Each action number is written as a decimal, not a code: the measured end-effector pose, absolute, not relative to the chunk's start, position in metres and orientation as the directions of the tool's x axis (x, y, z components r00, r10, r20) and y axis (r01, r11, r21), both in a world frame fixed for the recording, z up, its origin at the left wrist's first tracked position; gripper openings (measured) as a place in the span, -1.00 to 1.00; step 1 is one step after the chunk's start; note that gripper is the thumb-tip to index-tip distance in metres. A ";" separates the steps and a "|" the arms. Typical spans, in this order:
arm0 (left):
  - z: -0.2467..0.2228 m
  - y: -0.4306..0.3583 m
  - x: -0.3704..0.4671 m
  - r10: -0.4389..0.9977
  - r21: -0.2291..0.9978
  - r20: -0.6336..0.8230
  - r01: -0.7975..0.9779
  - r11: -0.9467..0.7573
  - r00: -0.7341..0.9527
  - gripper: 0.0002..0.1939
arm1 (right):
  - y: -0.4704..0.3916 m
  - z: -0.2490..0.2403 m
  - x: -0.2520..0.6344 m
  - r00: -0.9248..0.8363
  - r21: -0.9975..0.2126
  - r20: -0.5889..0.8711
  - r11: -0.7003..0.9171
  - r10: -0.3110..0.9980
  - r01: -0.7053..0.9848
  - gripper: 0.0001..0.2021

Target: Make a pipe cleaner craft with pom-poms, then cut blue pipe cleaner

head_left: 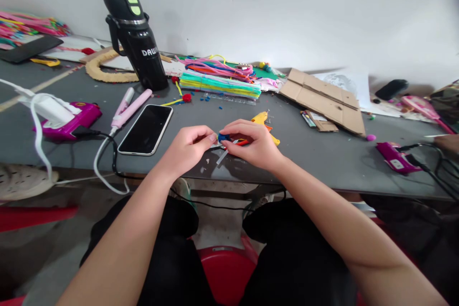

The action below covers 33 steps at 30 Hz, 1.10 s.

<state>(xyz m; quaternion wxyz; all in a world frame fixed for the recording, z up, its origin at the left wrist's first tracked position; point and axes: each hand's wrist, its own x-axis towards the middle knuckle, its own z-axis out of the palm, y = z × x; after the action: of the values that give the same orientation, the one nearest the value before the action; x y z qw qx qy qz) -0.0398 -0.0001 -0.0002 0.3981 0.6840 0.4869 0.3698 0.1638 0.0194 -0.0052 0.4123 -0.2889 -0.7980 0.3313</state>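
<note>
Over the table's front part, my right hand (251, 141) pinches a small, fuzzy dark-blue piece (223, 137) between thumb and fingers. My left hand (191, 148) meets it from the left, thumb and forefinger closed at the piece's edge; a yellowish bit shows at those fingertips, too small to name. Partly covered by my right hand lies a yellow and orange glue gun (261, 117). A translucent glue stick (222, 157) sticks out below my fingers, close to white scraps on the table.
A phone (146, 129) and a pink hair straightener (131, 110) lie left, beside a purple power strip (71, 122) with cables. Behind are a tall black bottle (139, 48), bundled pipe cleaners (220, 85) and cardboard (322, 100). Another purple power strip (396, 158) sits right.
</note>
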 end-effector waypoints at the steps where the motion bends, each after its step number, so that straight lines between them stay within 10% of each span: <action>1: 0.000 0.000 -0.040 0.961 0.909 0.114 0.365 -0.203 0.252 -0.71 | 0.019 -0.006 0.163 -0.487 -0.763 0.466 0.615 0.738 0.201 -0.80; 12: 0.000 0.000 -0.041 0.972 0.975 -0.027 0.221 -0.026 0.235 -0.72 | 0.020 0.001 0.167 -0.577 -0.681 0.487 0.698 0.656 0.220 -0.58; 19: -0.001 0.000 -0.041 0.951 0.987 -0.130 0.128 0.097 0.282 -0.72 | 0.019 -0.002 0.166 -0.571 -0.670 0.526 0.721 0.631 0.179 -0.78; 33: 0.002 0.000 -0.043 0.957 0.928 0.073 0.331 -0.168 0.280 -0.76 | 0.020 0.003 0.171 -0.523 -0.793 0.432 0.586 0.735 0.168 -0.67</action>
<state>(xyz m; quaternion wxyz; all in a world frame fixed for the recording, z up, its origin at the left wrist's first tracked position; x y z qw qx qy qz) -0.0426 -0.0005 0.0017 0.4325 0.6730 0.4787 0.3618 0.1705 0.0201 0.0028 0.3979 -0.2833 -0.7966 0.3562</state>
